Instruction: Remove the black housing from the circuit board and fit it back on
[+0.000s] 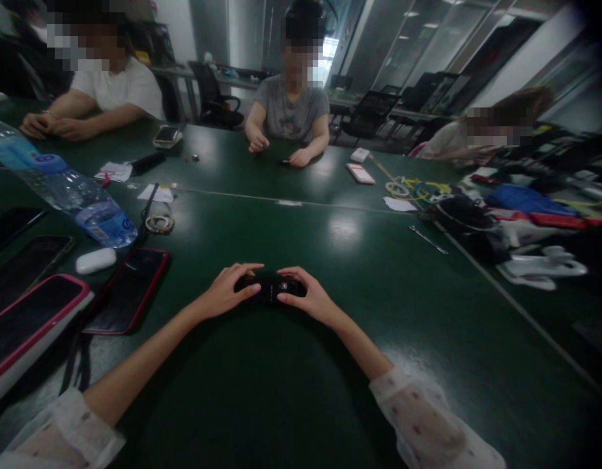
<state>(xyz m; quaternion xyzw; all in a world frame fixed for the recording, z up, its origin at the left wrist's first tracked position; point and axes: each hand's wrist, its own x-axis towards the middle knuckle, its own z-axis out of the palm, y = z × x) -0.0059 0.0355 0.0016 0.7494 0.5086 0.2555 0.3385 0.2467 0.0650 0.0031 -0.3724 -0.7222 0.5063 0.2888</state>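
Note:
A small black oblong object (269, 291) with white print and a small pale square on its face is between my two hands, on or just above the green table (301, 352). My left hand (229, 290) wraps round its left end, thumb in front and fingers behind. At the right end, my right hand (307, 294) grips it in the same way, thumb near the pale square. Both forearms come in from below, with sheer spotted sleeves. The nearest other thing is a phone in a red case (129, 290), left of my left hand.
On the left are a white earbud case (96, 260), water bottles (93, 202), a pink-rimmed phone (34, 326) and a beaded bracelet (159, 224). A wrench (428, 240) lies to the right, before heaped cables (413, 189). Several people sit around the table, one directly opposite (292, 107).

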